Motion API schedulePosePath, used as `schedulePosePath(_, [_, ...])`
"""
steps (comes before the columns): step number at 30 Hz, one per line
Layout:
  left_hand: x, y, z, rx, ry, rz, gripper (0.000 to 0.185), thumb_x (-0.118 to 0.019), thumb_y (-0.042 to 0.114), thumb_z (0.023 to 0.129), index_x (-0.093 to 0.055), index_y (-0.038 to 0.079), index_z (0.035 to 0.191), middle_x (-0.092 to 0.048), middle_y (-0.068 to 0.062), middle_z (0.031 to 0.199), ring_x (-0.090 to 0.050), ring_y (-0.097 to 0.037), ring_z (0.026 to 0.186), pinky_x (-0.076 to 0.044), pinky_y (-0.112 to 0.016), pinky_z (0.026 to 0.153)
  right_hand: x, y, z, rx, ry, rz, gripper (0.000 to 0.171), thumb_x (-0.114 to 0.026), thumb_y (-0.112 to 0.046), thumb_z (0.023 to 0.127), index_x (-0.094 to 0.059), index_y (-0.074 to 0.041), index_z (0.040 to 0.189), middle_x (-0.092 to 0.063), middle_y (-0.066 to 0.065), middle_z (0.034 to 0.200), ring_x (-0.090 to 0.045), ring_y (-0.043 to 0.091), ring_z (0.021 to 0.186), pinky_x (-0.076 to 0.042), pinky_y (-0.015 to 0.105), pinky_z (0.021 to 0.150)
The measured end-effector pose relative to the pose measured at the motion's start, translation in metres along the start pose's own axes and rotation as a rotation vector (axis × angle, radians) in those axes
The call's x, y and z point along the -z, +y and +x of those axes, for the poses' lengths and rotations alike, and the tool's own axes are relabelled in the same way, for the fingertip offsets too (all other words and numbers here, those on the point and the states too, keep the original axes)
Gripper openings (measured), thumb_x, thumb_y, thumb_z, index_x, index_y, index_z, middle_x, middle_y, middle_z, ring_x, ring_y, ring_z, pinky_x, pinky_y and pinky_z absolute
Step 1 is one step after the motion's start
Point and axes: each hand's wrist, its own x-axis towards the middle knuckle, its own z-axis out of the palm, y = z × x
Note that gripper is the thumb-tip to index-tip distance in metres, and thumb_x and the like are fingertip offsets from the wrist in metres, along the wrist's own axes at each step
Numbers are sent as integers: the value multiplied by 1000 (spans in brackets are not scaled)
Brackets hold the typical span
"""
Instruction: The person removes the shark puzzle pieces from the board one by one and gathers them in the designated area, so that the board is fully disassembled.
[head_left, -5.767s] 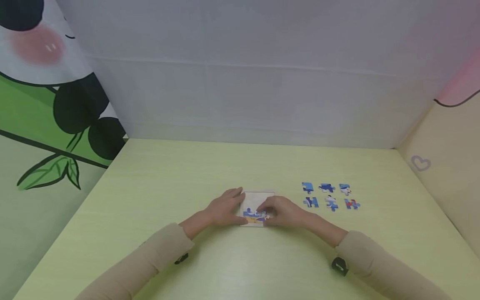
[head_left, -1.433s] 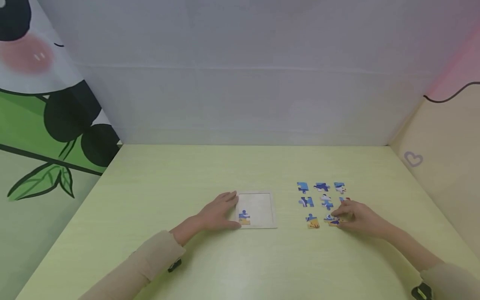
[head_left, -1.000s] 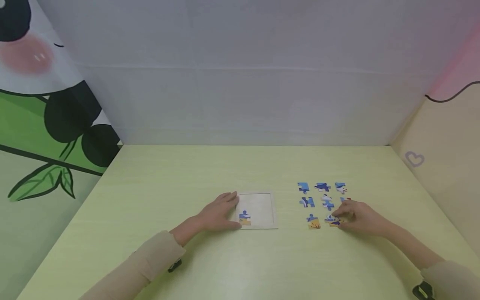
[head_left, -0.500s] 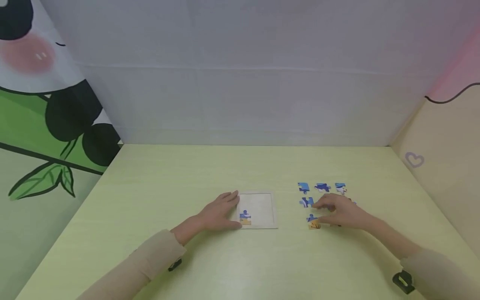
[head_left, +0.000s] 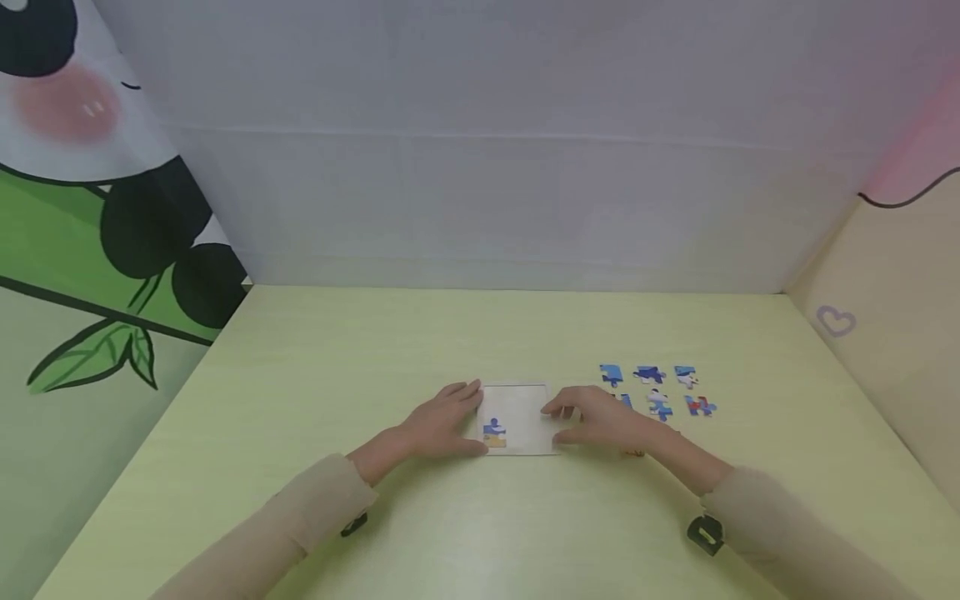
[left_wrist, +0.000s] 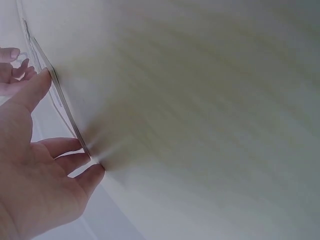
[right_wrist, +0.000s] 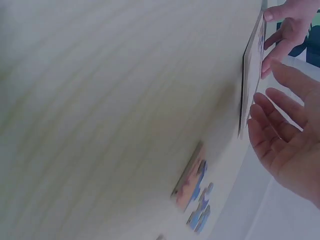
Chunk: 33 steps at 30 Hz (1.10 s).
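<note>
A pale square puzzle tray (head_left: 525,404) lies flat on the yellow-green table (head_left: 390,350). A single blue and yellow piece (head_left: 493,432) sits in its near left corner. My left hand (head_left: 450,412) rests against the tray's left edge with straight fingers, as the left wrist view confirms, where the left hand (left_wrist: 45,170) touches the tray rim (left_wrist: 55,95). My right hand (head_left: 573,419) hovers at the tray's right edge, fingers relaxed and empty. In the right wrist view the right hand (right_wrist: 282,140) is beside the tray edge (right_wrist: 250,75).
Several loose blue puzzle pieces (head_left: 649,374) lie in rows right of the tray, one with red (head_left: 701,406). Another piece (right_wrist: 192,177) lies by my right wrist. Patterned walls enclose the table at the back (head_left: 480,208) and on both sides.
My right hand left the loose pieces on the right and moved left to the tray's right edge, empty. The left hand stayed on the tray's left edge.
</note>
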Motion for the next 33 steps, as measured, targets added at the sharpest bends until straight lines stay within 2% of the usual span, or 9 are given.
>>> schedulePosePath(9, [-2, -2, 3, -12, 7, 18, 80, -66, 44, 78, -36, -3, 136, -26, -15, 146, -24, -32, 133, -28, -44, 106, -24, -13, 31, 58, -45, 56, 32, -72, -13, 77, -65, -4, 107, -63, -2, 95, -52, 10, 83, -46, 24, 76])
schedulePosePath(15, [-1, -2, 2, -33, 10, 10, 79, -66, 43, 79, -37, -4, 135, -26, -17, 146, -24, -34, 133, -29, -46, 105, -35, -15, 44, 39, -25, 114, 31, -72, -13, 76, -65, -4, 105, -63, -3, 94, -54, 9, 84, -48, 23, 76])
schedulePosePath(23, [-2, -4, 3, -49, 1, 1, 81, -68, 43, 78, -36, -4, 136, -26, -18, 146, -24, -34, 133, -28, -45, 105, -33, -19, 51, 27, -54, 120, 29, -74, -11, 74, -67, -3, 102, -64, -2, 91, -55, 9, 81, -48, 21, 74])
schedulePosePath(33, [-2, -6, 3, -37, -12, 0, 85, -68, 46, 76, -34, -1, 138, -25, -14, 147, -22, -32, 134, -27, -44, 106, -38, -21, 55, -10, -41, 75, 26, -76, -14, 72, -66, -9, 95, -57, -7, 79, -49, 9, 75, -43, 23, 67])
